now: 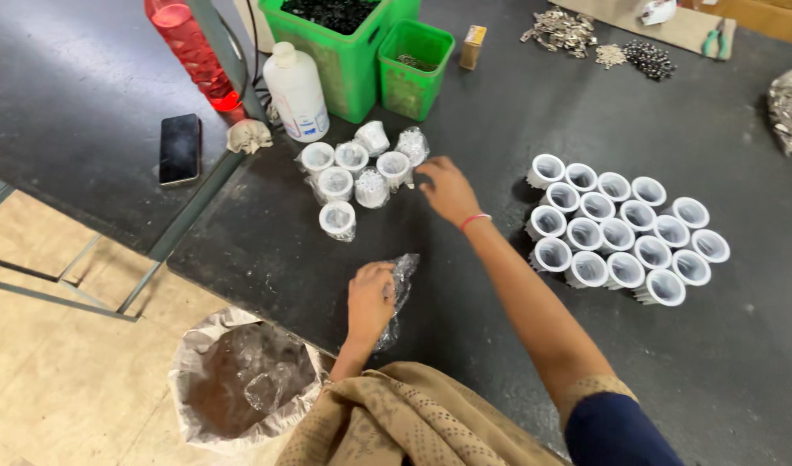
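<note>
My left hand (370,298) rests near the table's front edge, closed on a crumpled clear plastic wrapper (402,278). My right hand (445,190) reaches forward with fingers apart, its fingertips right beside a cluster of several white cup-shaped parts in clear plastic wrap (360,174). It holds nothing that I can see. To the right, several unwrapped white cup-shaped parts (625,227) lie packed together in rows on the dark table (499,112).
A white sack (241,380) with discarded clear wrappers sits on the floor below the table edge. At the back stand a white bottle (296,91), two green bins (361,52), a red bottle (189,47) and a phone (179,148). Metal parts (586,39) lie far right.
</note>
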